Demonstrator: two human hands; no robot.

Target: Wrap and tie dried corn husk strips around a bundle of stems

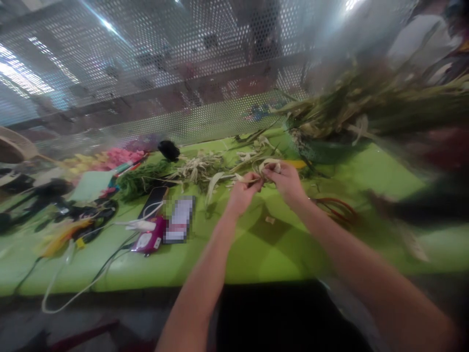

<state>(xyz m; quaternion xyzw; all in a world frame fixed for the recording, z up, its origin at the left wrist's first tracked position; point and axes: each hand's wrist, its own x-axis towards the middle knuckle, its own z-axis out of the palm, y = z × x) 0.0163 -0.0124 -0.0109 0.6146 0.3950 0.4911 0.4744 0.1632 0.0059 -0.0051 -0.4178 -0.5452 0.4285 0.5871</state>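
My left hand (246, 189) and my right hand (284, 180) meet over the green-covered table, fingers pinched together. Between them is a pale dried leaf (270, 163), curled and twisted, gripped from both sides; its far ends partly vanish behind the fingers. Just beyond and to the left lies a loose pile of pale dried plant strips (201, 166). A tool with looped red handles (339, 208), its kind blurred, rests right of my right wrist. Below my hands a small beige scrap (270, 220) lies on the table.
A large bundle of dried stalks (340, 107) sits in a green basin (318, 149) at the right. Leftward are a phone (180, 219), a purple device (151, 236) with cables, green fibres (141, 182) and a yellow tool (66, 237). Perforated metal panel (164, 78) stands behind.
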